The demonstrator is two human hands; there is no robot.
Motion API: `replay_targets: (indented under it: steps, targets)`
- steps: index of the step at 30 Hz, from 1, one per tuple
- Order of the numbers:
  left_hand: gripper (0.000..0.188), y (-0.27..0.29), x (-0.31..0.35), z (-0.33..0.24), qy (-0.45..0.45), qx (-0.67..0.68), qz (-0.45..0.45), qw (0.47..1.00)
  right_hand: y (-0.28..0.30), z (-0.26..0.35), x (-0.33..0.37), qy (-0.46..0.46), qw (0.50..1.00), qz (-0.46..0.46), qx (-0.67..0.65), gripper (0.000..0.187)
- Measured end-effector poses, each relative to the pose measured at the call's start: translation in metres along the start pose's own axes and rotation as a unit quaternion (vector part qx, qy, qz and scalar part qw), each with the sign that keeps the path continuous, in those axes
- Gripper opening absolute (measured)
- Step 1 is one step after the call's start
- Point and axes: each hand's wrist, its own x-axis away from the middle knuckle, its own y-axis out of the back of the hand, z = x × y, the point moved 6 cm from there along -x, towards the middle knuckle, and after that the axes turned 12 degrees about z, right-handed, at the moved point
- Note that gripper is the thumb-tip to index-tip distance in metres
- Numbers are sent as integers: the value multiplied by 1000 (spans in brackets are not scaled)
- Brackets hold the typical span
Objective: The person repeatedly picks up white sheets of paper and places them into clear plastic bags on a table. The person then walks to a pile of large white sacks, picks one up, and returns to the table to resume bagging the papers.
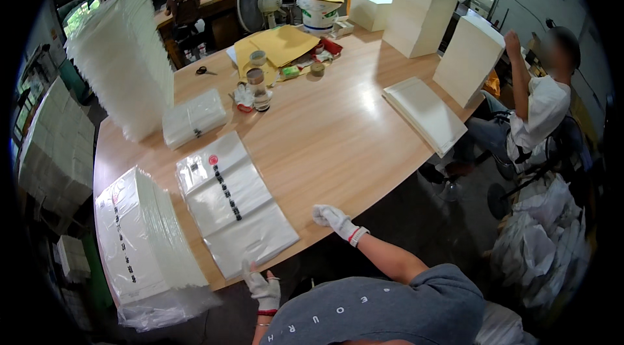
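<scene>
My left hand point(263, 290), in a white glove with a red cuff, is at the table's near edge. Its thumb and fingers are apart, and its fingertips touch or nearly touch the lower edge of a flat pile of clear plastic bags point(260, 218) with dark print and a red round mark. Further right, my right hand point(335, 218), gloved the same way, has its fingers curled in at the table's edge; nothing shows in them. Left of the bags stands a tall stack of white sheets in printed plastic point(140, 241). A folded plastic-wrapped bundle point(195, 117) lies beyond the bags.
A tall white stack point(123, 59) rises at the far left. White block stacks point(419, 17) and a flat white pile point(426, 114) are on the right. Jars point(257, 88), scissors point(205, 71) and yellow envelopes point(286, 45) lie further back. A seated person point(546, 104) is at the right.
</scene>
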Motion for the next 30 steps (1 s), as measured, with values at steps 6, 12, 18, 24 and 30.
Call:
replay_targets:
  steps: [6, 12, 18, 24, 30]
  targets:
    - [43, -57, -24, -70, -96, 79, 49, 991, 128, 108, 51, 18, 985, -82, 151, 36]
    - [35, -134, -63, -118, -34, 98, 94, 990, 403, 274, 88, 109, 468, -281, 831, 40]
    - [32, -170, -67, -163, -62, 14, 153, 986, 597, 354, 92, -105, 594, -481, 636, 53]
    - [30, -189, -8, -97, 257, 45, 227, 938, 639, 371, 57, -174, 612, -454, 623, 47]
    - [31, -169, -39, -201, 181, -12, 251, 951, 606, 362, 53, -94, 657, -440, 604, 46]
